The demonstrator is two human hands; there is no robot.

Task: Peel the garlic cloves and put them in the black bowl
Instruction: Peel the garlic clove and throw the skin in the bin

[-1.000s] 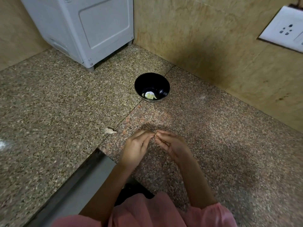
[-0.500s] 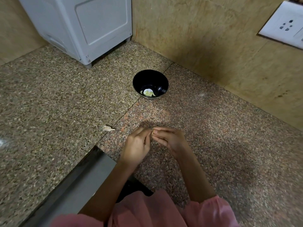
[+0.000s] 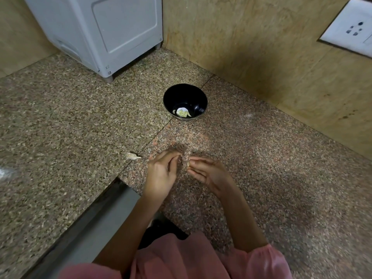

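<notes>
pinching garlic clove (image 3: pixel 188 163), right hand (image 3: pixel 209 174); left hand (image 3: pixel 161 175) curled just beside.

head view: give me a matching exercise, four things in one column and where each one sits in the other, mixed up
Things:
1 bowl
2 loose clove
3 socket
4 appliance

Places:
a on the wall, top right
b on the counter, just left of the left hand
c back left corner
d mid counter, near the wall

Pairs: 1-d; 2-b; 3-a; 4-c
</notes>
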